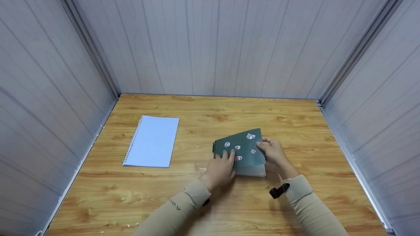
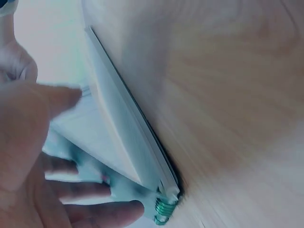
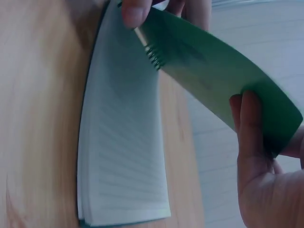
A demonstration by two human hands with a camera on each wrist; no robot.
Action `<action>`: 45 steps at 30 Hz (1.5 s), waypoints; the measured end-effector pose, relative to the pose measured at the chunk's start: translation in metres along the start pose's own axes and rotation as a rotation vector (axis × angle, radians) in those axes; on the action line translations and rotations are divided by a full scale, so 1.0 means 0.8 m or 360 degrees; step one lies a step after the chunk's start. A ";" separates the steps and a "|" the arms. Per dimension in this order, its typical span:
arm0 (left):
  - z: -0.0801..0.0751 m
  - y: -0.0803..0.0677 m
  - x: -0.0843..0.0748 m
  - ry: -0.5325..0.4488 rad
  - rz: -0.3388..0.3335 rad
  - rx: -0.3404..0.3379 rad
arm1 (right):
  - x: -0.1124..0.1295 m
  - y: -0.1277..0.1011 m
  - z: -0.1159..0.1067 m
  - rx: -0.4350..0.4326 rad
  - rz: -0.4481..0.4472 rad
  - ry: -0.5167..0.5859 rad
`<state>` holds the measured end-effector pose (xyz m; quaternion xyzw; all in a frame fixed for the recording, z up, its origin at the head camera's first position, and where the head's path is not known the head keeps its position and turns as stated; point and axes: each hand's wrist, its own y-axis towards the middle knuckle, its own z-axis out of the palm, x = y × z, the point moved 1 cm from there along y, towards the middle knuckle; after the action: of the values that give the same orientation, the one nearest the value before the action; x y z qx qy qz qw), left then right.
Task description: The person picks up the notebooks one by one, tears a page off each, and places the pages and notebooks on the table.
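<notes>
A green spiral notebook (image 1: 244,149) with small pink-and-white stickers lies on the table, its front cover lifted off the lined pages (image 3: 126,137). My left hand (image 1: 220,170) rests on the cover near the spiral, fingers spread and mostly straight, with the thumb by the lower edge. In the left wrist view those fingers lie along the cover beside the green spiral (image 2: 165,209). At the opposite edge, my right hand (image 1: 275,154) pinches the raised cover between thumb and fingers. The right wrist view shows the cover's plain inner side (image 3: 213,71) in that grip.
A white spiral notebook (image 1: 152,141) lies shut on the left of the wooden table (image 1: 210,111). Pale panel walls (image 1: 203,49) enclose the table at the back and both sides. Tiny white scraps (image 1: 128,225) lie near the front left.
</notes>
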<state>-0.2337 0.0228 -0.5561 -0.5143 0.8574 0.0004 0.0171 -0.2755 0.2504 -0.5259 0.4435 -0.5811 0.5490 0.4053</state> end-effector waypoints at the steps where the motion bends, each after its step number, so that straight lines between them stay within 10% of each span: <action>1: 0.000 0.001 -0.002 0.0019 -0.0003 -0.0010 | 0.001 -0.001 0.001 0.0014 0.0010 0.0051; 9: 0.001 0.001 -0.008 -0.0005 -0.0023 -0.0058 | -0.008 0.005 0.003 0.0033 -0.0076 0.0220; 18: -0.003 -0.007 0.002 -0.0347 -0.0086 -0.0106 | -0.051 0.009 0.017 0.0406 -0.0567 -0.1135; 26: -0.009 -0.009 0.014 -0.0553 -0.0122 -0.0167 | -0.070 0.007 0.028 0.0526 -0.0594 -0.1737; 37: -0.073 -0.017 0.072 -0.1147 -0.0234 -0.0830 | -0.071 0.005 0.034 0.0496 -0.0550 -0.1831; 45: -0.099 -0.042 0.141 -0.1668 -0.0545 -0.0745 | -0.071 0.002 0.033 0.0496 -0.0515 -0.1781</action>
<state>-0.2599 -0.0942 -0.4796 -0.5665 0.6169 0.4401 0.3238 -0.2608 0.2281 -0.5823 0.8020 -0.5440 0.2423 0.0463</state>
